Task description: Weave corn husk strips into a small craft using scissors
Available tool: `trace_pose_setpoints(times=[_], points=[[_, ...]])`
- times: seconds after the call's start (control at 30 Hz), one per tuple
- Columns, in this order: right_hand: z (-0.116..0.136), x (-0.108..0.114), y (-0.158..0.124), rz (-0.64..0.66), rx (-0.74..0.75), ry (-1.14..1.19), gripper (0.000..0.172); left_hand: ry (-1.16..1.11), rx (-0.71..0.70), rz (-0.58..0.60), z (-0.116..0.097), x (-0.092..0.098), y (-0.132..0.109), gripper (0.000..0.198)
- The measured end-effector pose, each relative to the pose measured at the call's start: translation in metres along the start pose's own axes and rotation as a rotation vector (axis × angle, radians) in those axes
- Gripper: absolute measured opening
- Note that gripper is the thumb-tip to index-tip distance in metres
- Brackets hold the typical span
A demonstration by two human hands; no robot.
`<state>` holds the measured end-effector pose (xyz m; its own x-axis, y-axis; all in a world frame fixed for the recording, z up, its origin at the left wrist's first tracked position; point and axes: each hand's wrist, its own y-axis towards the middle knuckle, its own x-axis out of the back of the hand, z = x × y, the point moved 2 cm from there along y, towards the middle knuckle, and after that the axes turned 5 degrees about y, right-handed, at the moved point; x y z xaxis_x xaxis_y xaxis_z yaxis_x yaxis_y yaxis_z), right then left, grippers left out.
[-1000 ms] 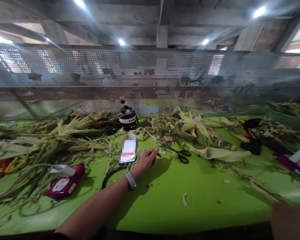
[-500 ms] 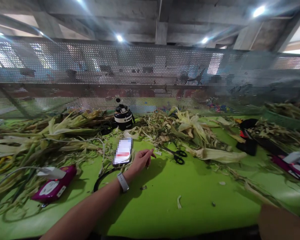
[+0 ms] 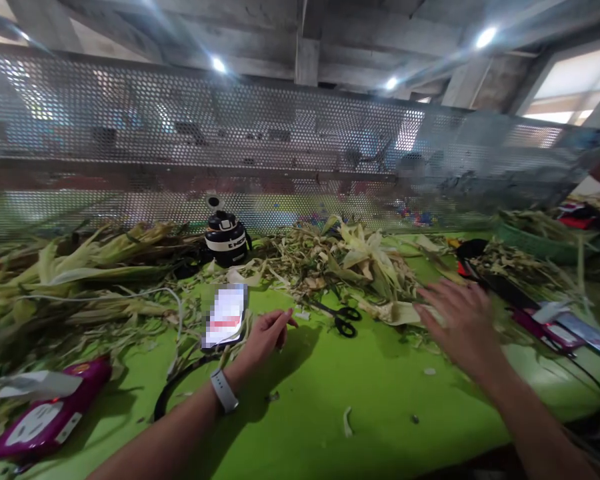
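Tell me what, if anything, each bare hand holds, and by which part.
Nothing is visibly held: the spread right hand and the loosely curled left hand both look empty.

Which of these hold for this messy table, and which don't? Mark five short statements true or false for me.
1. The scissors lie between the two hands. True.
2. The left hand is gripping the phone. False: the phone lies beside that hand.
3. The bottle has its lid flipped up. True.
4. The pale wristband is on the right wrist. False: it is on the left one.
5. The right hand has its fingers spread. True.
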<state>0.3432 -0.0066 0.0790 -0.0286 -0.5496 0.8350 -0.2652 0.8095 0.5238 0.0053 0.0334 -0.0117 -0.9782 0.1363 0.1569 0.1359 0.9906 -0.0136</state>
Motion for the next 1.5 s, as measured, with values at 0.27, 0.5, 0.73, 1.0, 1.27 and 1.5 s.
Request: trace_pose_setpoints(times=[0.27,0.5,0.73,1.0,1.27,1.5], points=[[-0.001,-0.010,0.036,0.389,0.035,-0.086,0.022,0.051,-0.012,0.010,-0.007,0.000,-0.004,0.045],[0.061,0.047,0.076,0.304,0.315,-0.102,0.022,0.218,-0.269,0.103,-0.036,-0.012,-0.020,0.026],[0.098,0.083,0.109,0.171,0.465,-0.191,0.016,0.266,-0.376,0.169,-0.044,-0.019,-0.019,0.045],[0.124,0.048,0.133,-0.118,0.518,0.152,0.017,-0.046,-0.209,0.163,-0.051,-0.044,0.007,0.051],[0.114,-0.041,0.121,-0.034,-0.166,1.170,0.025,-0.195,0.090,0.009,-0.033,-0.026,0.010,0.045],[0.136,-0.078,0.118,0.259,-0.368,1.562,0.036,-0.359,0.159,0.079,-0.026,-0.028,0.012,0.038]])
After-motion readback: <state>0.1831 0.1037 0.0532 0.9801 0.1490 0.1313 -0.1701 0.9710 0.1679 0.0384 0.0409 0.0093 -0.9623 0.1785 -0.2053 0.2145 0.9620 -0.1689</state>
